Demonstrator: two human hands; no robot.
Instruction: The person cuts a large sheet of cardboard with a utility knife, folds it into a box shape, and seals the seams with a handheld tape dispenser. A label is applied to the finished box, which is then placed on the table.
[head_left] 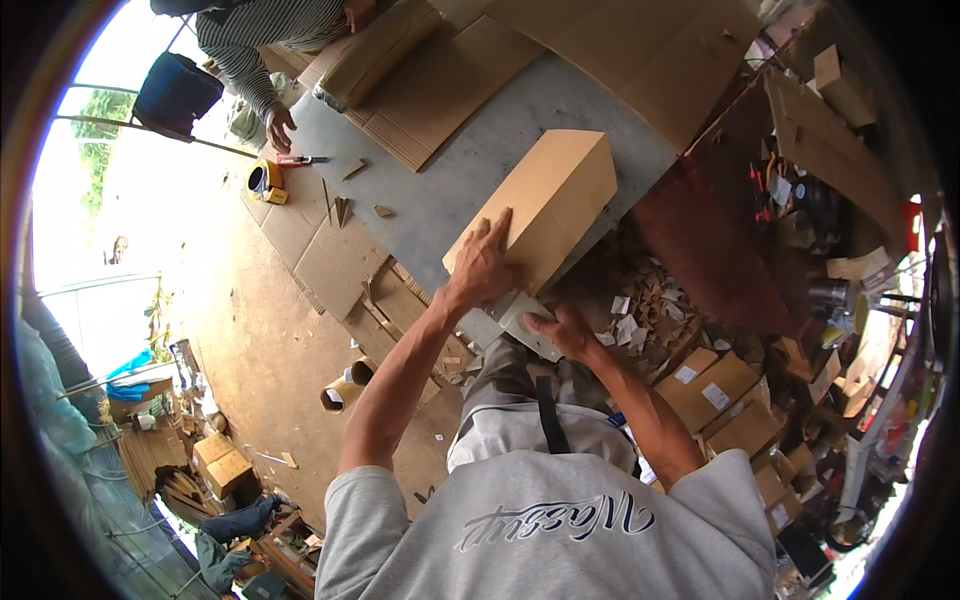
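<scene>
Along the left of the grey surface (405, 205), a yellow roll (274, 190) is sitting near a co-worker's hand (281, 127). Further right, the person's left hand (485, 265) is lying with fingers spread on the long cardboard box (545, 200), gripping nothing and probably steadying it, while the box is resting slantwise on the surface, its visible faces hiding any contents. The right hand (565, 333) is curling around a pale grey object (528, 322) of unclear kind, apparently keeping it close to the box's near end. Beyond, labelled cartons (722, 388) are sitting lower down, concealing whatever is inside.
</scene>
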